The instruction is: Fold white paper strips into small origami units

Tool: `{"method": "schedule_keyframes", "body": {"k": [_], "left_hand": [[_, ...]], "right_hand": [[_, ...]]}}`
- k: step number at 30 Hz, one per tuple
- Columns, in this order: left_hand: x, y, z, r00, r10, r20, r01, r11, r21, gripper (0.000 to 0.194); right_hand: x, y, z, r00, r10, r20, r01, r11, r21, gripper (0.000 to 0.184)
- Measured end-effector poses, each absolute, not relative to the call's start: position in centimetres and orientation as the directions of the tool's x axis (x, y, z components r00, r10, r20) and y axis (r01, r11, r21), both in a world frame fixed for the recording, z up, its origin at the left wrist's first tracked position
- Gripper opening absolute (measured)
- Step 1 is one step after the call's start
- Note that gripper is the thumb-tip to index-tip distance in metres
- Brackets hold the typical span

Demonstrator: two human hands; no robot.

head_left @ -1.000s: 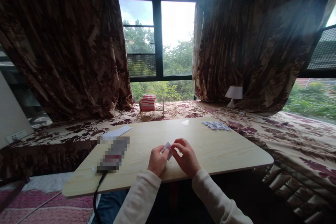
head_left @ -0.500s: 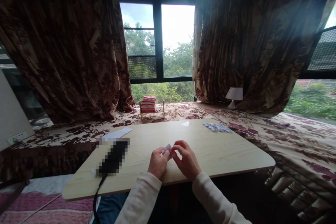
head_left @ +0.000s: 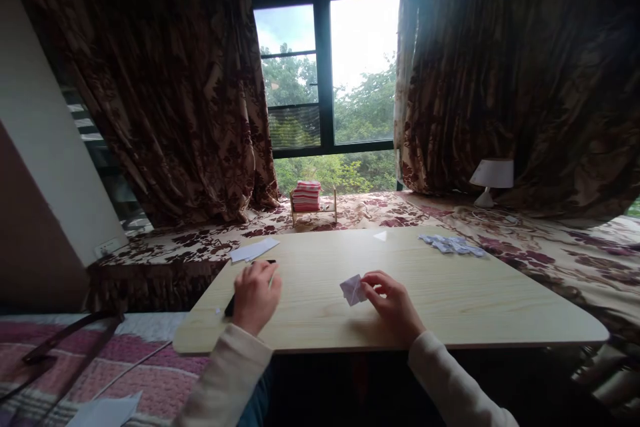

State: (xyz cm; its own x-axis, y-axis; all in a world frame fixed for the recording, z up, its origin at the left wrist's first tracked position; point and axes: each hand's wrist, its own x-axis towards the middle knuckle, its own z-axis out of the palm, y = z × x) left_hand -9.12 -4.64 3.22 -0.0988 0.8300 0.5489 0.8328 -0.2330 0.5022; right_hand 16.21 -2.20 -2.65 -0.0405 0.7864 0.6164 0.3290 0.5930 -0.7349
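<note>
At the near edge of the table (head_left: 450, 310), the right hand (head_left: 395, 300) pinches a small folded paper (head_left: 353, 289) by its right corner, thumb and fingers closed on it; the paper stands tilted off the wood, its folded face toward the person, with no clear long axis. Well to the left, the left hand (head_left: 256, 295) lies curled over a dark object (head_left: 231, 305); whether it grips it I cannot tell. Farther back lie a white sheet (head_left: 253, 250) and scattered paper bits (head_left: 453, 245). Beyond, a striped stack (head_left: 306, 195) sits on a small rack, a lamp (head_left: 491, 178) to the right, curtains (head_left: 190, 107) framing the window (head_left: 327, 73).
</note>
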Motion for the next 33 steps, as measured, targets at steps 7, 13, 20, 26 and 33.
{"method": "schedule_keyframes", "body": {"k": [7, 13, 20, 26, 33], "left_hand": [[-14.8, -4.8, 2.3, -0.216, 0.821, 0.529, 0.885, -0.065, 0.462, 0.019], [-6.3, -4.4, 2.2, -0.164, 0.845, 0.509, 0.726, -0.245, 0.642, 0.030], [2.6, -2.2, -0.2, 0.015, 0.932, 0.363, 0.259, -0.354, 0.898, 0.042], [2.6, -2.7, -0.9, 0.047, 0.947, 0.319, 0.058, -0.321, 0.945, 0.031], [2.6, -2.7, -0.7, 0.041, 0.960, 0.278, 0.042, -0.279, 0.959, 0.029]], "right_hand": [[16.4, -2.2, -2.7, -0.029, 0.816, 0.577, 0.308, 0.557, -0.771, 0.016], [16.7, -2.1, -3.1, -0.005, 0.837, 0.547, 0.264, 0.528, -0.807, 0.020], [16.7, -2.0, -3.2, -0.015, 0.833, 0.553, 0.243, 0.540, -0.806, 0.020], [16.6, -2.1, -2.8, -0.023, 0.823, 0.567, 0.253, 0.554, -0.794, 0.018], [16.5, -2.3, -2.6, -0.017, 0.809, 0.588, 0.234, 0.575, -0.784, 0.019]]}}
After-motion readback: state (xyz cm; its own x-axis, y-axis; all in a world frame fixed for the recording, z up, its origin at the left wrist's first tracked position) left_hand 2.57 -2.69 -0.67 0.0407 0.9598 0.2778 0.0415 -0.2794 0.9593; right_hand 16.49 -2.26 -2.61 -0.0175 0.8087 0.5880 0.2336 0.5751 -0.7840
